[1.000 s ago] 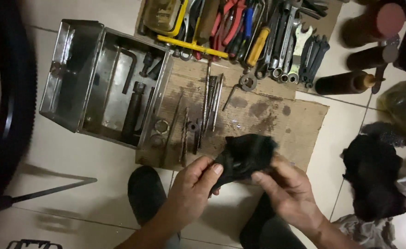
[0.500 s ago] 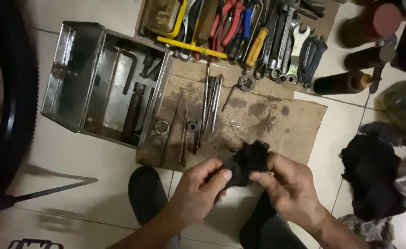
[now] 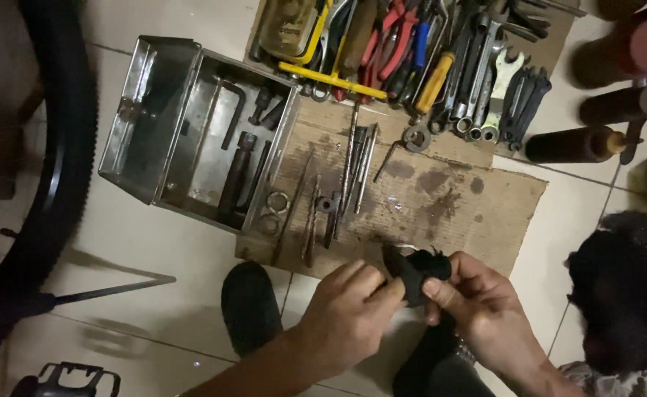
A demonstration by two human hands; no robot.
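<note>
Floor: pale tiles [image 3: 154, 242] with dark grout lines ran under everything, dimly lit.
Tyre: a black bicycle tyre [image 3: 59, 184] curved down the left edge.
Rod: a thin dark rod [image 3: 110, 290] lay on the tiles just beside the tyre's lower part.
Toolbox: an open metal toolbox [image 3: 191, 132] sat left of centre, its lid [image 3: 143, 117] folded out to the left, with an angled key and dark cylindrical pieces inside.
Cardboard: a stained brown cardboard sheet [image 3: 448, 198] lay right of the toolbox, touching it, and carried long thin drill bits [image 3: 353, 169] and small rings.
Tool spread: above the cardboard lay a crowded row of pliers with red handles [image 3: 386, 37], a yellow-handled screwdriver [image 3: 433, 81] and spanners [image 3: 507, 81].
Shoe: a dark shoe [image 3: 250, 309] rested on the tiles below the toolbox.
Left hand: the left hand [image 3: 349, 305] came in from the bottom, its grip pinched shut on the left end of a black rag [image 3: 419, 272].
Black rag: it was bunched small and held off the floor between both hands, over the lower edge of the cardboard.
Right hand: the right hand [image 3: 477, 309] had its thumb and fingers clamped on the rag's right side.
Bottles: brown bottles [image 3: 573, 143] lay at the upper right.
Dark cloth: a black cloth heap [image 3: 617, 301] sat on the floor at the far right, well apart from the hands.
</note>
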